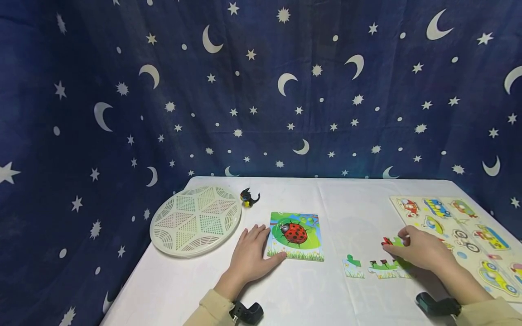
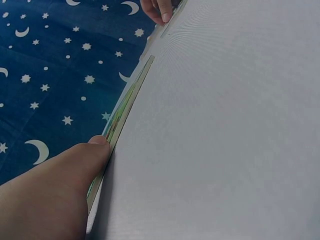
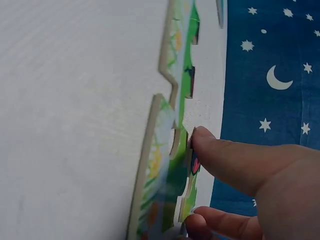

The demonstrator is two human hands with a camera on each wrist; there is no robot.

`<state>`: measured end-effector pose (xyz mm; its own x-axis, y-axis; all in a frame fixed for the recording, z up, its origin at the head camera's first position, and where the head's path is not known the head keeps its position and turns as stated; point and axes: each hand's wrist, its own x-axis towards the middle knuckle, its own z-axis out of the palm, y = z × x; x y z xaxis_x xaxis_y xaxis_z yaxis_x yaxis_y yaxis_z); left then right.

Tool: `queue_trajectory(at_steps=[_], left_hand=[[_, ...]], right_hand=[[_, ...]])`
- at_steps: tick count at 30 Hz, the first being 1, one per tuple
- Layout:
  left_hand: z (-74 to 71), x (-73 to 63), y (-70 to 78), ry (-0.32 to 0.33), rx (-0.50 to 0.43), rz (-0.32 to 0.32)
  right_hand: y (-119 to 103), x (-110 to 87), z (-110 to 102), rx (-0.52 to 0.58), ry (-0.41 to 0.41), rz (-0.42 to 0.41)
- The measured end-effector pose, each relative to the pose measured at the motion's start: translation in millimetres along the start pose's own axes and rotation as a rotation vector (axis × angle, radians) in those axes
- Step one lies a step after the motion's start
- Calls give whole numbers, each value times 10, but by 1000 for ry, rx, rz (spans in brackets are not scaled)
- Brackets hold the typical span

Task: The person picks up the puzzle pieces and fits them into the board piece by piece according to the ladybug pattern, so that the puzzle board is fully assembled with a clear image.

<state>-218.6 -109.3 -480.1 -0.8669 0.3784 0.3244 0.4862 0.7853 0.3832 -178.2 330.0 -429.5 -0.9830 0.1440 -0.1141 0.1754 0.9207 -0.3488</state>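
A square ladybug jigsaw puzzle [image 1: 306,252] lies on the white table in the head view. My left hand [image 1: 252,253] rests beside it, fingers extended along its left side and thumb on its lower edge. Over to the right, my right hand [image 1: 426,250] pinches a green and red puzzle piece [image 1: 388,242] between thumb and fingers. Just below it lie joined flowery edge pieces [image 1: 382,270], and a single corner piece [image 1: 353,267] sits apart to their left. In the right wrist view, the thumb [image 3: 220,157] presses the held piece's edge close by the green border pieces [image 3: 159,150].
A pale round woven-pattern tray [image 1: 195,222] stands at the table's left, with a small black toy figure [image 1: 248,198] by its rim. At the right lies a wooden vehicle peg board [image 1: 448,222], partly behind my right hand. A dark starry curtain [image 1: 261,113] hangs behind the table.
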Motion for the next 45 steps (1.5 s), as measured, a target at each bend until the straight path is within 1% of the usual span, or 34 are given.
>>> queue_trajectory(at_steps=[8, 11, 17, 20, 23, 25, 27, 35, 39, 45], left_hand=[[13, -3, 2, -4, 4, -1], [15, -1, 3, -1, 4, 2], [18, -8, -3, 1, 5, 1], [16, -10, -4, -3, 3, -2], [10, -11, -3, -7, 2, -7], [6, -11, 0, -9, 1, -9], [6, -8, 0, -10, 2, -10], [11, 7, -4, -8, -2, -10], [12, 8, -5, -6, -1, -7], [7, 5, -2, -5, -2, -9]], right_hand=[[27, 44, -1, 114, -20, 12], [30, 51, -2, 124, -25, 14], [-5, 54, 4, 114, -33, -15], [-30, 43, 6, 122, -13, -49], [-56, 38, 16, 153, -5, -55], [-85, 28, 21, 177, 1, -54], [-123, 12, 20, 221, -11, -48], [-332, -75, 53, 348, -24, -147], [-422, -85, 91, 407, -38, -139], [-540, -61, 154, 447, -58, -123]])
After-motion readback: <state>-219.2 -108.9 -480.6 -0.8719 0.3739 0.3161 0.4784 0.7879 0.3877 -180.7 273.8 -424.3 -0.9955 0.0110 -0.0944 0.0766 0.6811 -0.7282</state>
